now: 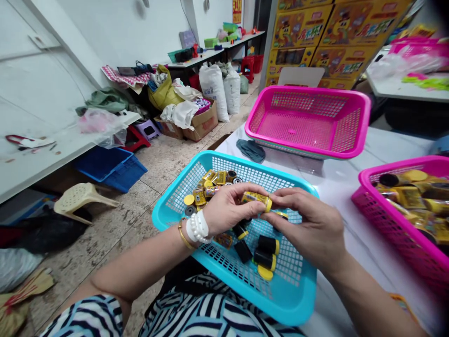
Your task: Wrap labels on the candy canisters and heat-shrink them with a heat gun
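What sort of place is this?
Likely a small workshop or packing room: stacked printed cartons, bulging white sacks, and plastic baskets holding many small yellow-and-black cylinders.

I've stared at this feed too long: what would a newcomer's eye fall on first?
Probably the bright turquoise basket across the middle, where the left hand and right hand hold a small yellow cylinder. Next, the vivid pink basket behind it, then the stacked yellow cartons at the upper right.

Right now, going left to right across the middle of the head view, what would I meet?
Cream plastic stool → bare left hand → small yellow cylinder → bare right hand → filled pink perforated basket.
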`<state>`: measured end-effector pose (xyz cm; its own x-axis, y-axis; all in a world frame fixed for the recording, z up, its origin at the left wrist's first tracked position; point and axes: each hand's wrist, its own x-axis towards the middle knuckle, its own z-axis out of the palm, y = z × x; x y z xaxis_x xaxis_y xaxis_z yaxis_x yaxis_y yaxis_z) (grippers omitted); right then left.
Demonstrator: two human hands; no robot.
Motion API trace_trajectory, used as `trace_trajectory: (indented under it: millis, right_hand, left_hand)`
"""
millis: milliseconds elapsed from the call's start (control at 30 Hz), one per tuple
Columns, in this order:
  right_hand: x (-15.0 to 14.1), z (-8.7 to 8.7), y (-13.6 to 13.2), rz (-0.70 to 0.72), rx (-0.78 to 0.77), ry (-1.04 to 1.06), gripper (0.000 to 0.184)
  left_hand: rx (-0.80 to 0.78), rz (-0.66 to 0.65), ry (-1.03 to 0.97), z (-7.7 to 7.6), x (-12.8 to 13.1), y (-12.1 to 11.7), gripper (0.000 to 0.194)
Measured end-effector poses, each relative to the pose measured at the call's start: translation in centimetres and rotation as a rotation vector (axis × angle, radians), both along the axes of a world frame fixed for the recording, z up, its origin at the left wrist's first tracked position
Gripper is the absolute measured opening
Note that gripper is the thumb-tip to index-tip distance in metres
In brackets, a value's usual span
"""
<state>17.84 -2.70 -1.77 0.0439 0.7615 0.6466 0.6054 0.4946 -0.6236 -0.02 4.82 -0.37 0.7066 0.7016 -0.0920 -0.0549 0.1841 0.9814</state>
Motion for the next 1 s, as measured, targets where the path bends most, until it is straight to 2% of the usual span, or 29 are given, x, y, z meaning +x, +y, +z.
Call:
trace_trajectory:
  millis: [67,233,300,367,467,567,633,700,767,900,933,1000]
  right_hand:
    - [-0.3,0.1,-0.1,0.003,-0.034,0.049,0.013]
    - [-0.9,0.2,-0.6,-0.081,0.053,0.02,0.016]
    - [-1.1,0.1,-0.6,-0.08,-0.045,0.152,0.014]
    - [-1.2,0.1,-0.5,-0.023,-0.224,0.352,0.013]
    - [-0.9,0.0,-0.2,0.074,-0.403,0.511,0.015]
    - [-0.6,-0.2,-0.1,0.04,-0.303,0.367,0.016]
    - [-0.5,-0.3,-0.2,-0.009,-0.163,0.21,0.015]
    - [-0.6,-0.4,-0.3,-0.036,-0.105,0.144,0.013]
    - [-0.8,-0.3,-0.3,-0.035,-0.201,0.244,0.012]
    - [-0.7,0.3,0.0,0.032,-0.561,0.592,0.02]
    - [-0.6,0.4,0.1,0.056,-0.616,0.629,0.022]
    - [-0.4,0.5,0.2,0.098,-0.662,0.653,0.024]
  left_hand:
    - [0.051,-0.018,0.017,0.2,0.0,-0.1,0.026]
    - [0.139,-0.025,-0.017,0.3,-0.4,0.0,0.025]
    - [0.229,-0.012,-0.017,0.4,-0.4,-0.1,0.023]
    - [0.29,-0.003,0.015,0.4,-0.3,-0.2,0.021]
    - [0.222,-0.024,0.07,0.5,-0.3,-0.2,0.039]
    - [0.08,-0.02,0.086,0.4,-0.5,0.2,0.056]
    - [0.037,-0.017,0.118,0.2,-0.6,0.5,0.051]
    - [0.057,-0.024,0.142,0.1,-0.7,0.6,0.042]
    - [0.139,-0.005,0.13,0.0,-0.6,0.4,0.034]
    - [0.365,0.041,0.149,-0.1,-0.5,0.1,0.028]
    - [0.38,0.018,0.165,-0.1,-0.5,0.1,0.028]
    - [0.311,-0.049,0.174,-0.1,-0.6,0.2,0.032]
